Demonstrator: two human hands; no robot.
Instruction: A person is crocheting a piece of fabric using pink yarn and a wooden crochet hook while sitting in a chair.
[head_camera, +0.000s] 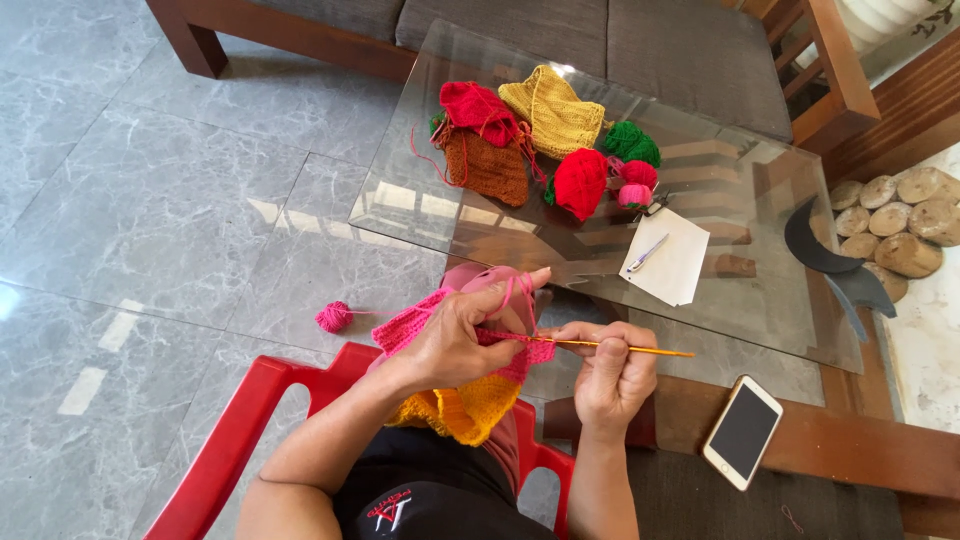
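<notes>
The left grip (455, 335) holds bumpy pink and yellow knit (470, 400). The right grip (610, 370) pinches a thin hook (620, 348). Past them, soft knits (535, 140) lie on the glass table (760, 300).

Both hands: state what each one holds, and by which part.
The right hand pinches a yellow crochet hook near its working end. The left hand grips the pink-and-yellow crochet piece at its pink top edge.
</notes>
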